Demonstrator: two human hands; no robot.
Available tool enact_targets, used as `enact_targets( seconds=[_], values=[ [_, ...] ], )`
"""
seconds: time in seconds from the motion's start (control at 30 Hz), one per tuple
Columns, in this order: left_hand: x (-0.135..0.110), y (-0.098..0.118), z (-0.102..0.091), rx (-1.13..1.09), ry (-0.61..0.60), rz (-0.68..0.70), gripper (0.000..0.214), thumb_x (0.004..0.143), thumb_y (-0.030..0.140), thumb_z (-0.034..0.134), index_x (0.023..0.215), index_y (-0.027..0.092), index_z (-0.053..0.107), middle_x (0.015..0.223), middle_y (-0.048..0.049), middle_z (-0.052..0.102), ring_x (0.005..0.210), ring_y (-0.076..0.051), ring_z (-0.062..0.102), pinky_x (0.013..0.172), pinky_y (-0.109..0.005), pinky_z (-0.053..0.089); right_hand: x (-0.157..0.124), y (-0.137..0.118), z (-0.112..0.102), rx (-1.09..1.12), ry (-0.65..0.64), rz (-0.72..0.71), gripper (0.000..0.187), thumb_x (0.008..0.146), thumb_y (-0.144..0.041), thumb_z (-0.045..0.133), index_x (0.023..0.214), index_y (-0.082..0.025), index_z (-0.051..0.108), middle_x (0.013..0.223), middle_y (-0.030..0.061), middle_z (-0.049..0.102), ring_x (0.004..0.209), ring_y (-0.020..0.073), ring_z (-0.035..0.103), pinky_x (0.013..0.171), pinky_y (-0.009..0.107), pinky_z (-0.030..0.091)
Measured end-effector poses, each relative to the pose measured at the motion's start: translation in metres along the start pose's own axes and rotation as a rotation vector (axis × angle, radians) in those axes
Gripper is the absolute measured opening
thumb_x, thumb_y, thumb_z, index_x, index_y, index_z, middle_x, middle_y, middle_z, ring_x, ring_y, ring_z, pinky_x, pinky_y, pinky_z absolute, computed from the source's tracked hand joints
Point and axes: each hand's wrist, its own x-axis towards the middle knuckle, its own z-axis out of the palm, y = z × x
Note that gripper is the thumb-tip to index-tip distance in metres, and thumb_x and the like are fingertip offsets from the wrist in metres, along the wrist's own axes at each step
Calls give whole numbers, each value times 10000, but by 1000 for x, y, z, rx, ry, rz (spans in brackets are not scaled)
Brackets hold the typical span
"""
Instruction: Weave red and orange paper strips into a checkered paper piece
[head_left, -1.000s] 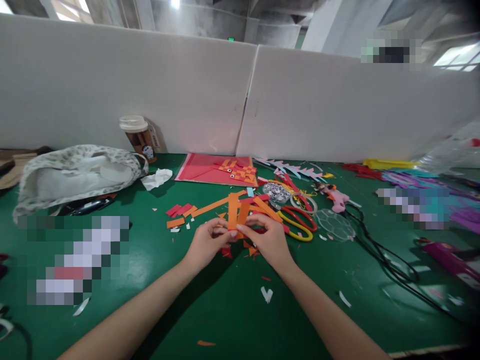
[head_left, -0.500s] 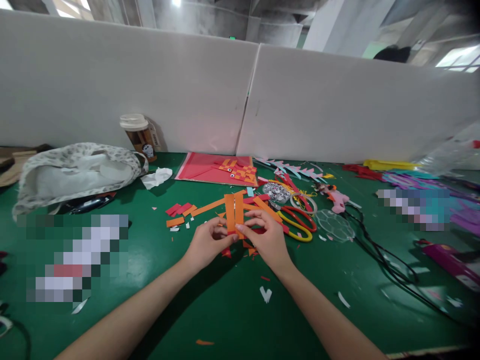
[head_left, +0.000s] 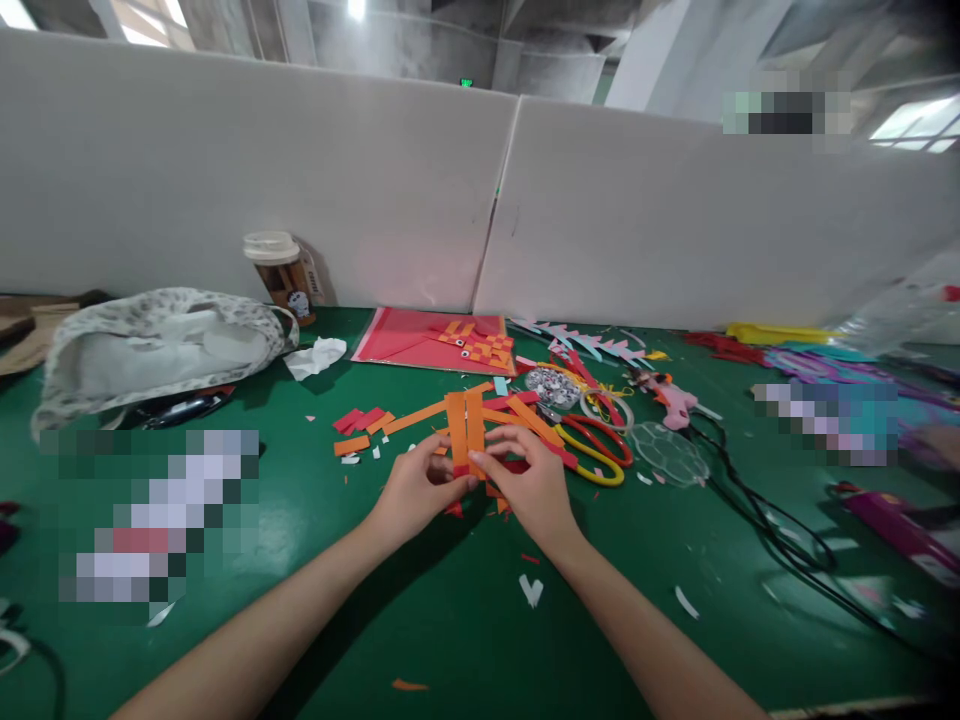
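Note:
Two orange paper strips (head_left: 466, 425) stand upright side by side between my hands, with a bit of red paper at their lower end. My left hand (head_left: 417, 487) pinches the lower left part of the strips. With thumb and bent fingers, my right hand (head_left: 531, 480) grips the right strip near its bottom. Loose orange strips (head_left: 420, 415) and red pieces (head_left: 360, 418) lie just beyond my hands. Scissors (head_left: 600, 450) with yellow and red handles rest right of my right hand. Woven paper fish (head_left: 480, 345) lie on a red sheet (head_left: 397, 335) farther back.
A pink glue gun (head_left: 675, 400) with a black cable lies to the right, near a clear plastic flower shape (head_left: 670, 453). At the left are a spotted pouch (head_left: 161, 345) and a lidded cup (head_left: 281, 275). A white partition (head_left: 300, 160) closes off the back of the green table (head_left: 420, 640).
The strips have shifted very slightly in my fingers, and the right one stands a little farther left. The view has tilted slightly. My hands keep the same hold.

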Motion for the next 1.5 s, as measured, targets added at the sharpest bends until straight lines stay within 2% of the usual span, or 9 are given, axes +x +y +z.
enact_targets(
  seconds=[0.1, 0.23, 0.37, 0.5, 0.6, 0.77, 0.9, 1.17, 1.5],
  values=[
    [0, 3, 1, -68, -5, -13, 389, 645, 319, 704, 942, 166, 503, 616, 14, 631, 553, -131, 600, 527, -235, 444, -1, -3, -1, -22, 57, -42, 245, 715, -351, 656, 904, -217, 577, 783, 35, 682, 871, 245, 631, 864, 448, 435],
    [0, 12, -1, -258, 49, -80, 384, 625, 298, 727, 902, 172, 493, 612, 22, 645, 600, -143, 642, 571, -232, 469, 0, -4, -2, 69, 166, -94, 384, 710, -349, 663, 1055, -238, 536, 1084, 70, 617, 1051, 235, 554, 938, 438, 406],
    [2, 20, -4, -433, 129, -151, 426, 583, 254, 768, 900, 165, 497, 606, 38, 658, 642, -135, 662, 625, -212, 488, 5, 2, 2, 283, 148, 65, 594, 650, -357, 711, 1172, -245, 453, 1257, 90, 510, 1124, 227, 511, 949, 410, 416],
    [2, 21, -5, -498, 102, -137, 445, 577, 218, 777, 932, 143, 517, 701, 1, 696, 640, -111, 653, 636, -196, 489, 8, 1, 4, 543, -78, 267, 641, 628, -362, 724, 1192, -213, 459, 1000, 80, 656, 857, 208, 649, 832, 400, 499],
    [2, 20, -5, -508, 59, -94, 428, 592, 222, 768, 946, 140, 541, 753, -15, 704, 648, -106, 644, 659, -210, 492, 6, -3, 4, 608, -186, 266, 474, 611, -320, 745, 1042, -193, 593, 807, 45, 701, 797, 218, 667, 814, 398, 507],
    [1, 19, -5, -435, -8, -59, 331, 629, 236, 740, 919, 131, 618, 846, -49, 705, 739, -124, 639, 664, -202, 480, 3, -4, 3, 533, -167, 191, 164, 631, -310, 730, 708, -177, 674, 737, 57, 705, 745, 231, 669, 772, 395, 525],
    [0, 17, -6, -370, -20, -129, 260, 635, 274, 733, 849, 139, 674, 802, -45, 706, 721, -127, 634, 630, -195, 477, 5, -2, 1, 532, -99, 209, 239, 575, -293, 764, 763, -193, 654, 722, 28, 695, 705, 221, 664, 721, 389, 540],
    [2, 17, -7, -370, 141, -118, 216, 604, 311, 749, 742, 148, 713, 712, -26, 708, 557, -86, 571, 520, -176, 433, 8, 1, -2, 451, -208, 193, 205, 596, -298, 748, 741, -183, 658, 734, 40, 688, 744, 212, 652, 752, 383, 518],
    [5, 10, -10, -340, 125, -119, 225, 607, 330, 748, 730, 145, 714, 665, -26, 694, 518, -74, 547, 492, -167, 415, 6, -1, -1, 416, -210, 204, 338, 566, -293, 757, 850, -185, 609, 825, 35, 687, 799, 213, 661, 759, 376, 531]
  ],
)
